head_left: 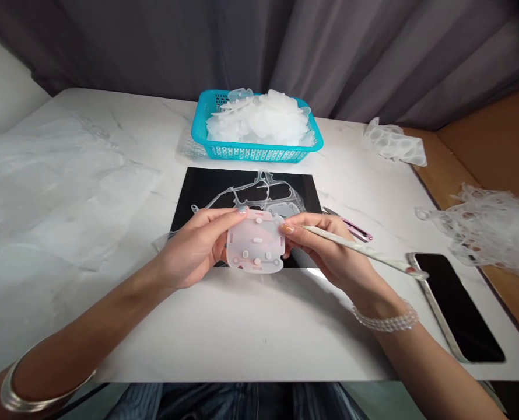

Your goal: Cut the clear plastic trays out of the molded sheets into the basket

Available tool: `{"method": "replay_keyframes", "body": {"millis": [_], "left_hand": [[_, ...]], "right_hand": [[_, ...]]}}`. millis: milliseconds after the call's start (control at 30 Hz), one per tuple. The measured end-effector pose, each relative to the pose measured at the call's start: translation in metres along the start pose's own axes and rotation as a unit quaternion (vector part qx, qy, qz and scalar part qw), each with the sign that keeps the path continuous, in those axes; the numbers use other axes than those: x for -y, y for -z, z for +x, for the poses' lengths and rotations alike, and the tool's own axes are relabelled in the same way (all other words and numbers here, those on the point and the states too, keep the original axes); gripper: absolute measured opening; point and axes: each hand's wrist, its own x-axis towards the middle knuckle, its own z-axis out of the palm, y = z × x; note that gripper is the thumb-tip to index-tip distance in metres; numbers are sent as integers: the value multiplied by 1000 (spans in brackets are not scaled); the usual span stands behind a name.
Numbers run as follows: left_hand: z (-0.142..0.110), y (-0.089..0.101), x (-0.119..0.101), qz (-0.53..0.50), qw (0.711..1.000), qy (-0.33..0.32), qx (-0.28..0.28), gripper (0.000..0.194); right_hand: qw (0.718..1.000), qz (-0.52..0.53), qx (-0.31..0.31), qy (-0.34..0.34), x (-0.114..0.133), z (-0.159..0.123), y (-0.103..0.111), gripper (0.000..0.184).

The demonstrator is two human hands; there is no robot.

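My left hand (196,245) grips a square, translucent pinkish moulded piece (255,242) with small raised pegs by its left edge. My right hand (325,251) holds a slim white marbled pen-like tool (360,251), and its fingertips touch the piece's right edge. Both hands are above a black sheet (198,195), on which lies a translucent moulded frame with cut-out openings (263,192). The hands hide the sheet's middle. A pink-handled metal tool (351,226) lies just beyond my right hand.
A turquoise plastic basket (259,153) heaped with white translucent pieces (263,119) stands at the back of the white marble table (242,332). A black phone (456,306) lies at the right, beside perforated plastic scraps (487,227). A plastic sheet (58,192) covers the left side.
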Motion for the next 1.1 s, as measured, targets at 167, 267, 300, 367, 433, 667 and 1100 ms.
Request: {"method": "replay_keyframes", "body": {"millis": [167, 267, 300, 367, 433, 667, 1100], "left_hand": [[2, 1, 2, 6, 1000, -5, 1, 30], [4, 3, 2, 20, 1000, -12, 2, 32], [4, 3, 2, 20, 1000, -15, -8, 31], [3, 4, 2, 10, 999, -23, -46, 30], [3, 4, 2, -15, 996, -22, -85, 33], [4, 1, 6, -130, 989, 57, 36, 57], [3, 6, 5, -148, 984, 80, 65, 60]], "right_hand": [[1000, 21, 3, -6, 1, 0, -1, 19], [999, 36, -16, -8, 2, 0, 1, 15], [999, 41, -30, -1, 3, 0, 1, 15], [995, 35, -83, 35, 3, -1, 2, 14], [981, -34, -166, 95, 3, -2, -1, 12], [903, -316, -61, 286, 0, -13, -21, 10], [971, -113, -199, 66, -2, 1, -4, 40]]}}
